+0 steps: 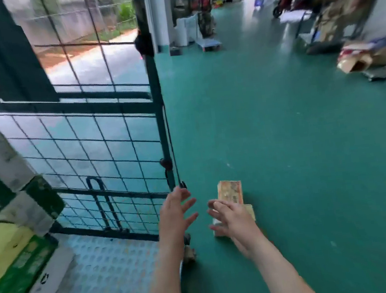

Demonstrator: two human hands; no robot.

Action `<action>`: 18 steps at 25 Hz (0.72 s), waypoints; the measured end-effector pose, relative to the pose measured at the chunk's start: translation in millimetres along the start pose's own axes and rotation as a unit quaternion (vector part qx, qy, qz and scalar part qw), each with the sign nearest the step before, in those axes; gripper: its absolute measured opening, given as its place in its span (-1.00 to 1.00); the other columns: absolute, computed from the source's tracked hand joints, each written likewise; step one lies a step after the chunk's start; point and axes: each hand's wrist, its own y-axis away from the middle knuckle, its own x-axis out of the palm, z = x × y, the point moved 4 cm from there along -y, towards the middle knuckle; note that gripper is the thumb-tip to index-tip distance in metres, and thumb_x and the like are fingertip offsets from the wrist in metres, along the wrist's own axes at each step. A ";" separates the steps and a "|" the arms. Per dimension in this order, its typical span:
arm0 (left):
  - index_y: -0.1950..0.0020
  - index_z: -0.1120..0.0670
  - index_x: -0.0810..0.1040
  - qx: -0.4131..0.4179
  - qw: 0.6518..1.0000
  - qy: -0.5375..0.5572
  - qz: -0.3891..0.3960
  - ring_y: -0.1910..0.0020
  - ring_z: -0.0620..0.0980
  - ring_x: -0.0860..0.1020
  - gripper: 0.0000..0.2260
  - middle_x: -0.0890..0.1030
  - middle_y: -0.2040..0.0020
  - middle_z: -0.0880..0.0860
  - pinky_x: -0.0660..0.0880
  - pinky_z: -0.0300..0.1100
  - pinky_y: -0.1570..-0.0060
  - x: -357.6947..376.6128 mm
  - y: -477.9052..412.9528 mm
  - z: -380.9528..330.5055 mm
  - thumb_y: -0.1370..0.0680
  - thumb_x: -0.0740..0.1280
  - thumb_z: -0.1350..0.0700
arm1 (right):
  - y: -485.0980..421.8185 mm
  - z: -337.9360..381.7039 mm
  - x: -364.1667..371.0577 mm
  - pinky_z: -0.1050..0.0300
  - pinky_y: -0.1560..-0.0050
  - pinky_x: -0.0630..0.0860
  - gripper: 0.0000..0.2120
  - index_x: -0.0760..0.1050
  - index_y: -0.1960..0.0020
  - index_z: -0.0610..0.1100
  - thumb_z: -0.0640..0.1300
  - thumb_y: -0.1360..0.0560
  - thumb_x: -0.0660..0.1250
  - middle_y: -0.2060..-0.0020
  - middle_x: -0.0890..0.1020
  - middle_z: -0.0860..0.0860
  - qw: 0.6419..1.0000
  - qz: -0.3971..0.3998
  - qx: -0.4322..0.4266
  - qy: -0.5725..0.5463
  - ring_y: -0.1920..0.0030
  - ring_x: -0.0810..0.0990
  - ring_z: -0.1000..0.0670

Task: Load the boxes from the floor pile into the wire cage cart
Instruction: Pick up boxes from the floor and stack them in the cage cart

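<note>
Now, your left hand [174, 212] and right hand [232, 217] are spread and empty; clasp the box [230, 191] by opposite sides before lifting toward the cart [160, 126].

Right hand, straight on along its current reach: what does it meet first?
Most likely the lower tan box on the green floor; the right hand, fingers spread, overlaps it in the head view. Depth is unclear, so contact cannot be told.
</note>
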 end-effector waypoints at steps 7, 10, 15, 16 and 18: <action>-0.09 0.08 0.64 -0.013 0.982 -0.077 0.174 -0.08 0.01 0.69 -0.72 0.71 -0.08 0.04 0.59 0.18 -0.13 192.6 65.4 65.0 -0.69 0.21 -0.05 | 91.9 -0.6 -195.9 -0.10 -0.22 0.57 -0.80 0.63 -0.12 -0.11 -0.14 -0.68 0.23 0.00 0.74 0.05 0.986 -0.151 -0.029 -0.066 -0.13 0.65 0.05; -0.12 0.08 0.64 -0.013 0.958 -0.119 0.259 -0.09 -0.04 0.68 -0.73 0.71 -0.08 -0.01 0.60 0.14 -0.15 262.6 101.4 84.1 -0.68 0.22 -0.04 | 128.8 -8.5 -258.0 -0.08 -0.20 0.60 -0.81 0.61 -0.18 -0.11 -0.12 -0.67 0.25 -0.14 0.69 0.02 0.966 -0.227 -0.035 -0.118 -0.21 0.63 0.04; -0.12 0.07 0.64 -0.035 0.915 -0.153 0.372 -0.12 -0.03 0.68 -0.72 0.70 -0.12 0.01 0.61 0.13 -0.14 347.1 137.1 115.5 -0.68 0.20 -0.04 | 181.3 -25.9 -332.2 -0.11 -0.19 0.61 -0.80 0.62 -0.18 -0.16 -0.14 -0.65 0.28 -0.16 0.68 -0.01 0.913 -0.347 -0.055 -0.210 -0.20 0.65 -0.01; -0.13 0.07 0.64 -0.041 0.907 -0.161 0.388 -0.12 -0.02 0.68 -0.72 0.69 -0.12 0.01 0.61 0.13 -0.14 359.6 140.8 121.1 -0.69 0.20 -0.04 | 188.9 -28.2 -343.7 -0.11 -0.19 0.61 -0.81 0.62 -0.18 -0.16 -0.14 -0.65 0.29 -0.16 0.69 -0.01 0.902 -0.367 -0.058 -0.218 -0.19 0.65 -0.01; -0.13 0.06 0.64 -0.053 0.886 -0.175 0.426 -0.11 -0.04 0.68 -0.72 0.69 -0.13 0.01 0.61 0.14 -0.15 385.4 148.1 130.9 -0.69 0.19 -0.04 | 198.8 -32.0 -366.7 -0.12 -0.17 0.62 -0.81 0.64 -0.16 -0.17 -0.14 -0.65 0.29 -0.16 0.69 -0.02 0.882 -0.407 -0.066 -0.229 -0.19 0.65 -0.03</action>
